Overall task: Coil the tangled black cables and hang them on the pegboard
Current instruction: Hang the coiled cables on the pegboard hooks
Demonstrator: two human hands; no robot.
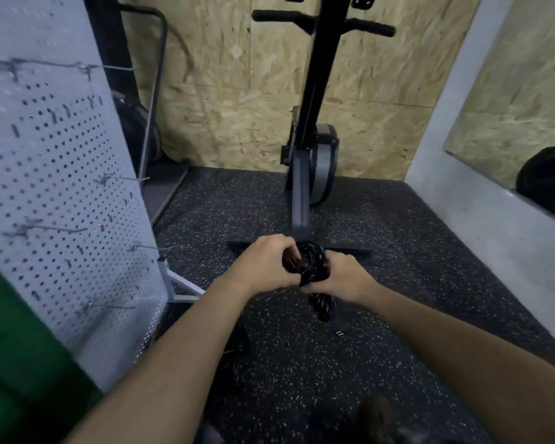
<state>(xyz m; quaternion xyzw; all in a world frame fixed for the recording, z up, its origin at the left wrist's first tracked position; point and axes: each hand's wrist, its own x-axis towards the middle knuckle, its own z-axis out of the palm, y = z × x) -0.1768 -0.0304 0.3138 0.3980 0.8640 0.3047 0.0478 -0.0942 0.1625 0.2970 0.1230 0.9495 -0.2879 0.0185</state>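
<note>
- Cable bundle (311,264), black and wound into a tight clump, hangs in mid-air at the middle of the view, above the speckled rubber floor (414,267).
- Left grip (266,264) is clenched on the bundle's left side, with its fingers curled in over the loops.
- Right grip (340,280) grasps the bundle's right and lower side, its fingers wrapped over the strands.
- Both grips touch the bundle and lie close together, so the clump fills the gap between them and part of it is hidden under the fingers.
- Hanging loops (322,307) of the same cable drop just below the right grip, on its near side. I cannot tell whether they reach the floor.
- Pegboard (61,187), white and upright on a white foot, stands at the left, well apart from the bundle.
- Wire hooks (122,179) stick out of the pegboard toward the right at several heights.
- Small black piece (339,333) lies on the floor, near of the hanging loops.
- Dark patch (234,347) shows on the floor beside the left forearm, too blurred to name.
- Exercise machine (314,161) stands at the far side against a chipboard wall (237,91), and its flat base bar (350,249) lies just beyond the grips.
- Green sleeve (13,347) fills the near left corner.
</note>
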